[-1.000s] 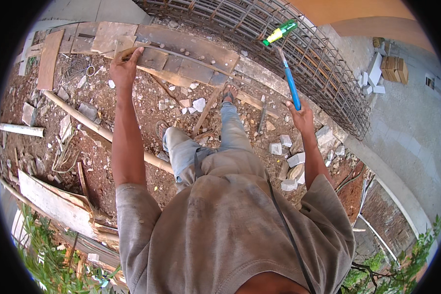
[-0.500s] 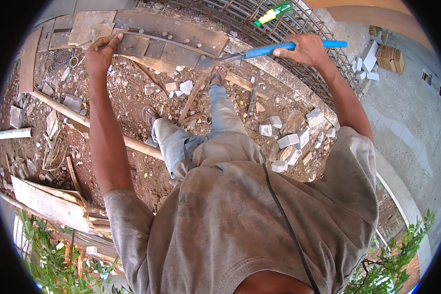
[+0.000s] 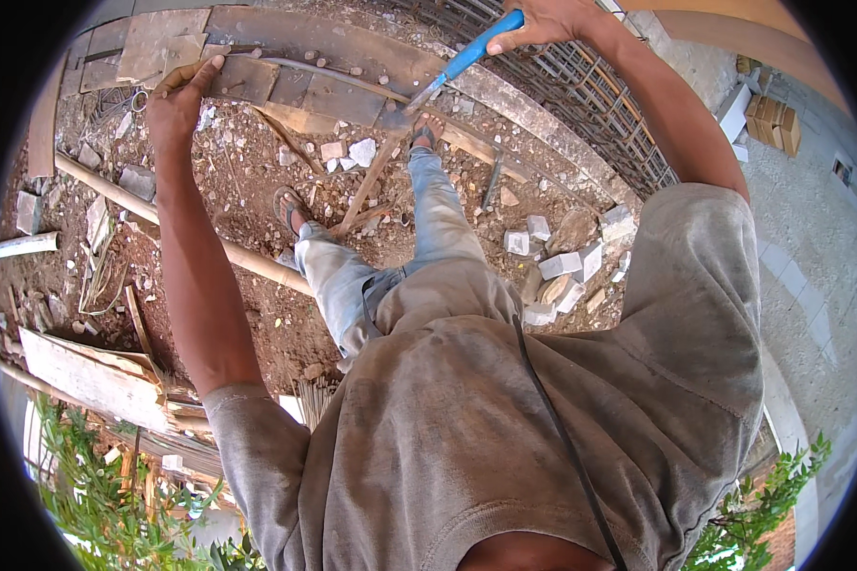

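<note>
My left hand (image 3: 176, 105) is closed, its thumb and fingers pinching a thin steel rod (image 3: 319, 70) near the far left. The rod runs rightward over a plank bench (image 3: 262, 27), beside several short metal pegs (image 3: 356, 71) standing up from it. At the rod's right part is the flat metal end of a blue-handled lever (image 3: 467, 55); exactly how it grips the rod is too small to tell. My right hand (image 3: 548, 19) is wrapped around the lever's upper end at the far edge of view. The handle slants away from me and to the right.
Stacked steel rebar cages (image 3: 605, 81) lie at the far right behind a concrete edge (image 3: 514, 114). Broken white blocks (image 3: 562, 266) lie right of my legs. A long pole (image 3: 257, 265) crosses the rubble on the left. Cardboard boxes (image 3: 773, 124) stand at the right.
My right hand has swung the lever's handle away from me and leftward, from pointing right to slanting far. My left hand has shifted slightly left in view. The green bottle is out of sight.
</note>
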